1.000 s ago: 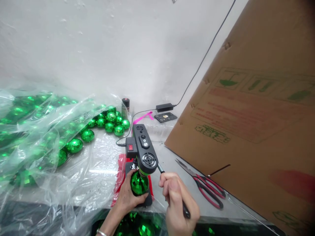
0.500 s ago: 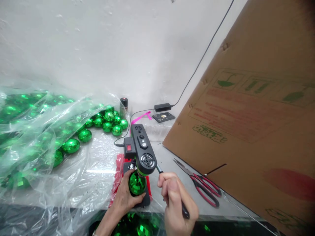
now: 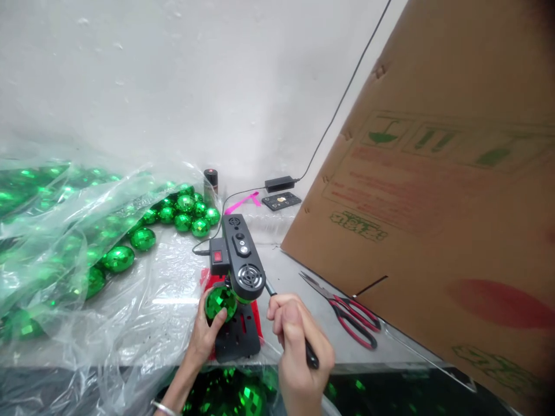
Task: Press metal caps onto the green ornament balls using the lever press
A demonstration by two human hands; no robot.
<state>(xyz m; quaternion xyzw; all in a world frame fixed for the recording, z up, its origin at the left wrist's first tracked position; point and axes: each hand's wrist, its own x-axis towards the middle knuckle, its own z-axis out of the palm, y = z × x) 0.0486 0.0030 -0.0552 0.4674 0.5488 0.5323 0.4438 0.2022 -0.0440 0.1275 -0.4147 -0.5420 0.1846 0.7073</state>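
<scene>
My left hand [image 3: 203,335] grips a faceted green ball [image 3: 219,302] just left of the black bench machine [image 3: 239,260] and above its perforated base plate [image 3: 237,335]. My right hand [image 3: 299,346] is closed round the machine's black lever handle [image 3: 310,355], which slants down from the machine head. The machine has a red switch on its left side and a cable running back to a power adapter [image 3: 280,184].
Many green balls [image 3: 186,209] lie on and under clear plastic sheeting [image 3: 87,254] at the left. Red-handled scissors [image 3: 347,309] lie right of the machine, beside a large leaning cardboard sheet [image 3: 433,190]. A dark can [image 3: 210,180] and a phone [image 3: 281,200] sit by the wall.
My left hand has drawn the green ball out from under the machine head to the left, baring the base plate. The camera view has shifted slightly.
</scene>
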